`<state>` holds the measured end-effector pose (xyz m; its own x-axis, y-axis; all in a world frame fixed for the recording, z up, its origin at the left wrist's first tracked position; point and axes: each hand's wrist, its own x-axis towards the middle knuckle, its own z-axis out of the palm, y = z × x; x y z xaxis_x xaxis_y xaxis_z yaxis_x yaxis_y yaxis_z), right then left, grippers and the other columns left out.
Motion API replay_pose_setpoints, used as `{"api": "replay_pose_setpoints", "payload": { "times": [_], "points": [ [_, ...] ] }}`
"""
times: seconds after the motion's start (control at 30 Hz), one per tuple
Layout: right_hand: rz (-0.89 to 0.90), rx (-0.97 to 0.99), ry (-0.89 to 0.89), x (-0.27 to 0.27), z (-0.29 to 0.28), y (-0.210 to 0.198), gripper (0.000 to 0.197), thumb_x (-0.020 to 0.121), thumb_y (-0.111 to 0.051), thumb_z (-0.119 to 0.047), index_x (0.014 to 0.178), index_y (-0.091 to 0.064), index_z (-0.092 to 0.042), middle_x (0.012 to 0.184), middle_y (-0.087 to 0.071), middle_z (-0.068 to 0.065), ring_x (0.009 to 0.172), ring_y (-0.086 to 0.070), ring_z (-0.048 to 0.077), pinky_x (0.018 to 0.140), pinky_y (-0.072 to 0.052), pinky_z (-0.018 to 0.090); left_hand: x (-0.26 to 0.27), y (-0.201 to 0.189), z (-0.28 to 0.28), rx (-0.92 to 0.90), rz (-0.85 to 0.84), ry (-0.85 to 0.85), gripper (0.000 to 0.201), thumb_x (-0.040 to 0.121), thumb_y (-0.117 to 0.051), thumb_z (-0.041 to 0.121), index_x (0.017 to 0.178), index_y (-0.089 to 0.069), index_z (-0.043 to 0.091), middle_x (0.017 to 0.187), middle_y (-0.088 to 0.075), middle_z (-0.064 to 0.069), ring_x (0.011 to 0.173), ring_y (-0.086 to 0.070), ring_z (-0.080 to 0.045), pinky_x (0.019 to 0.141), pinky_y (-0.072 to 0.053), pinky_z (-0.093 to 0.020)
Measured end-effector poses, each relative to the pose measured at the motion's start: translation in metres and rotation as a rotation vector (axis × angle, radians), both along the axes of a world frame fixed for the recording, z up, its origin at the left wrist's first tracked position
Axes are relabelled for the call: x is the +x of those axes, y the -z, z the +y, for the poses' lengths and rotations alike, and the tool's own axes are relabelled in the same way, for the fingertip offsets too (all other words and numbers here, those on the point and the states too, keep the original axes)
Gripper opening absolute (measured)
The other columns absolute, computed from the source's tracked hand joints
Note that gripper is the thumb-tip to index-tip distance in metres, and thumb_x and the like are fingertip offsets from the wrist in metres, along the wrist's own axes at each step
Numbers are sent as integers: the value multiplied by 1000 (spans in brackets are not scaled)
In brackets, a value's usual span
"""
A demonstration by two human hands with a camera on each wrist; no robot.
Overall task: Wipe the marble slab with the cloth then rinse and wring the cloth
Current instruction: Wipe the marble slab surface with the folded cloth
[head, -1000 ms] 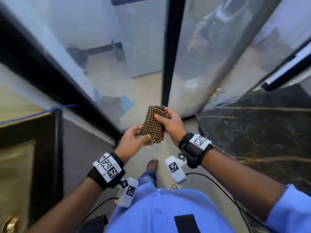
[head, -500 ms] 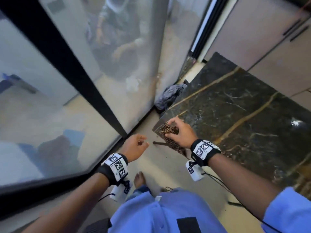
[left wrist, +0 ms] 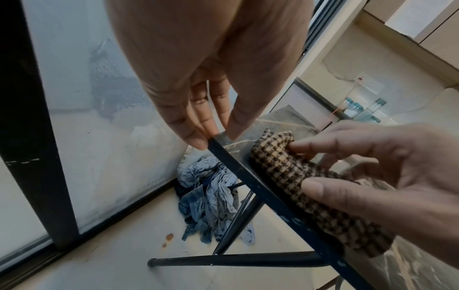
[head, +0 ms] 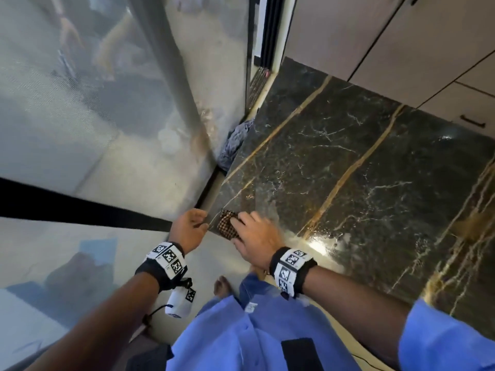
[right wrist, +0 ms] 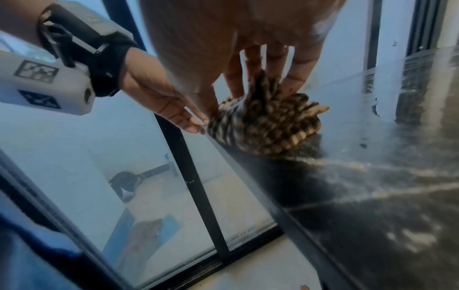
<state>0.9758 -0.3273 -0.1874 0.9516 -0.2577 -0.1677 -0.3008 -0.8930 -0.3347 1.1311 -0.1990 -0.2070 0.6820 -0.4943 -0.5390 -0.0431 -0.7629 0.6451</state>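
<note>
The brown-and-tan checked cloth [head: 226,226] [left wrist: 323,206] [right wrist: 268,125] lies folded on the near-left corner of the dark marble slab [head: 361,170] [right wrist: 372,196], which has gold veins. My right hand [head: 242,223] [left wrist: 305,166] [right wrist: 261,86] grips the cloth between thumb and fingers and presses it onto the slab. My left hand [head: 202,223] [left wrist: 216,137] [right wrist: 196,125] holds nothing. Its straight fingertips touch the slab's corner edge just left of the cloth. A wet sheen shows on the slab to the right of the cloth.
A frosted glass sliding door [head: 107,129] with black frames stands close on the left. A crumpled blue-grey rag [head: 235,143] [left wrist: 208,196] lies on the floor between door and slab. Black metal legs [left wrist: 236,259] carry the slab. Beige cabinets [head: 375,36] line the far side.
A second ago both hands held the cloth in the air before the glass. The right hand has since set it on the slab corner; the left hand let go and touches the corner edge.
</note>
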Motion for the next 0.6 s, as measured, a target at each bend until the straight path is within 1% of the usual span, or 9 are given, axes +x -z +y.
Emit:
{"api": "replay_pose_setpoints", "payload": {
  "times": [0.07, 0.13, 0.2, 0.27, 0.33, 0.43, 0.5, 0.53, 0.6],
  "points": [
    [-15, -11, 3, -4, 0, 10, 50, 79, -70, -37, 122, -57, -15, 112, -60, 3, 94, -56, 24, 73, -50, 37, 3, 4, -1, 9, 7, -15, 28, 83, -68, 2, 109, -63, 11, 100, -64, -9, 87, -61, -19, 81, -46, -24],
    [-13, -6, -17, -3, 0, 14, 51, 78, -71, -30, 124, -55, -15, 113, -59, 4, 96, -57, 25, 75, -51, 39, 7, 7, -4, 3, 43, -10, 32, 80, -70, -1, 108, -62, 12, 98, -65, -10, 87, -63, -21, 83, -50, -27],
    [29, 29, -31, 5, -5, 12, 53, 80, -70, -21, 129, -51, -14, 119, -57, 6, 102, -55, 27, 80, -51, 43, 12, 6, -9, 4, 76, 25, 35, 77, -69, -7, 109, -62, 7, 93, -65, -10, 83, -61, -21, 82, -51, -27],
    [55, 64, 41, 17, -19, 9, 54, 80, -69, -17, 131, -49, -15, 124, -56, 7, 108, -54, 29, 86, -50, 47, 18, 5, -15, 11, 88, 80, 40, 74, -67, -14, 111, -61, -1, 85, -62, -9, 77, -57, -20, 80, -50, -29],
    [45, 73, 172, 35, -35, 5, 53, 81, -66, -12, 131, -50, -17, 126, -56, 5, 111, -54, 29, 90, -48, 48, 23, 4, -18, 20, 101, 108, 42, 72, -70, -13, 110, -62, 1, 86, -62, -7, 79, -58, -20, 84, -52, -34],
    [32, 97, 276, 61, -41, 5, 57, 82, -66, -11, 134, -46, -20, 128, -54, 1, 110, -53, 27, 95, -47, 44, 33, 3, -17, 31, 135, 142, 44, 69, -77, -8, 110, -65, 5, 92, -66, -7, 84, -62, -19, 84, -53, -31],
    [22, 99, 262, 71, -29, 6, 58, 80, -67, -11, 134, -46, -19, 127, -54, 2, 106, -54, 29, 91, -48, 43, 37, 3, -15, 10, 195, 149, 44, 70, -77, -8, 111, -65, 2, 95, -66, -10, 86, -62, -20, 86, -53, -31],
    [15, 102, 253, 72, -17, 7, 59, 79, -69, -9, 133, -47, -18, 126, -54, 3, 104, -54, 29, 89, -49, 42, 39, 4, -12, 0, 217, 154, 42, 71, -76, -8, 111, -64, 0, 96, -66, -11, 87, -62, -21, 85, -52, -29],
    [-2, 105, 234, 65, 8, 12, 60, 78, -71, -9, 132, -49, -18, 125, -55, 3, 103, -54, 27, 87, -50, 40, 41, 6, -9, -6, 222, 169, 37, 73, -75, -9, 108, -63, -5, 91, -66, -11, 85, -62, -20, 76, -50, -20]
  ]
}}
